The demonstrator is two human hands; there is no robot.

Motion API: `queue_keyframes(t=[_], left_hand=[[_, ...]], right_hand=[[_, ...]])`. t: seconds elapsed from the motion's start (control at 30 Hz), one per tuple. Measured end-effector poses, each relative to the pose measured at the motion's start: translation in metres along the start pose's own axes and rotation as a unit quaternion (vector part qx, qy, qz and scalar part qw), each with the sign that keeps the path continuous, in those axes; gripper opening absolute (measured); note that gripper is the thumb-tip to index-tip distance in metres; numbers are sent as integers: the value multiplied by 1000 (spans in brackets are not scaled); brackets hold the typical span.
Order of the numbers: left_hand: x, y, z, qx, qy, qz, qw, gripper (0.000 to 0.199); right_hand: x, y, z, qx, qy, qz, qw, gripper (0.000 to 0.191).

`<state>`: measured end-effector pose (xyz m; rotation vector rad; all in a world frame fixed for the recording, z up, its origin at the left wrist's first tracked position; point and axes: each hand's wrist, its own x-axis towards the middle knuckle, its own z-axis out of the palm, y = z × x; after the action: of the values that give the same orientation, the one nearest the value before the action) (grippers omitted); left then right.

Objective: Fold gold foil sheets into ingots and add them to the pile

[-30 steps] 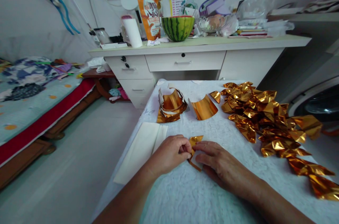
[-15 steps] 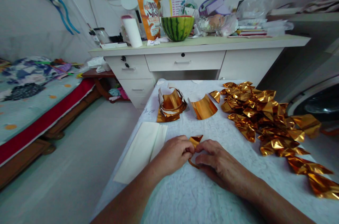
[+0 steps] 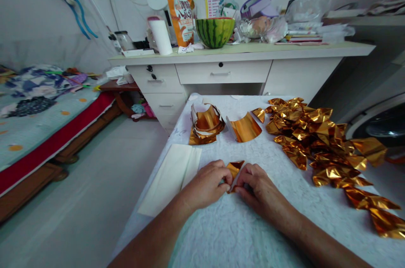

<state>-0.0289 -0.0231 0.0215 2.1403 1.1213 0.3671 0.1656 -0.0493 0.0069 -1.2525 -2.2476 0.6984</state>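
Note:
A small piece of gold foil paper (image 3: pixel 236 168), partly folded, is pinched between my two hands above the cloth-covered table (image 3: pixel 215 234). My left hand (image 3: pixel 211 183) grips its left side with curled fingers. On its right edge, the thumb and fingers of my right hand (image 3: pixel 257 183) are closed; my fingers hide much of the paper. Beyond my hands lie a curved gold foil sheet (image 3: pixel 245 128) and a curled stack of gold sheets (image 3: pixel 207 122). Beside my left forearm rest flat pale paper sheets (image 3: pixel 167 177).
Folded gold foil pieces (image 3: pixel 303 133) are heaped along the table's right side. Behind stands a white desk (image 3: pixel 221 73) bearing a halved watermelon (image 3: pixel 215 31) and an orange pouch (image 3: pixel 182 14). A bed (image 3: pixel 41 128) is at left, a front-loading washing machine (image 3: pixel 379 107) at right.
My right hand's fingers have drawn in closer to the foil paper, and its lower strip now lies pressed flatter between my hands. The view has shifted slightly.

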Motion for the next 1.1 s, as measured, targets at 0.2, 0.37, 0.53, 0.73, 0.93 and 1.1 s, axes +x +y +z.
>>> queue_keyframes(t=[0.2,0.37,0.53,0.73,0.93,1.1], left_hand=[[-1,0,-2,3,-11,2,1000,20],[-1,0,-2,6,-14,0,1000,20],[0,0,-1,4,-3,1,1000,19],[0,-1,0,1,3,-6,1000,19],[0,-1,1,-3,12,-7,1000,15],[-1,-1,3,-8,11,-17,1000,7]], right_hand=[[3,-3,5,-13,19,38,999,12],[5,-3,9,-27,30,59,997,12],[6,-1,14,-41,41,54,997,13],[6,3,18,-55,53,50,996,13],[7,1,18,-55,52,51,996,14],[7,0,17,-60,57,47,995,14]])
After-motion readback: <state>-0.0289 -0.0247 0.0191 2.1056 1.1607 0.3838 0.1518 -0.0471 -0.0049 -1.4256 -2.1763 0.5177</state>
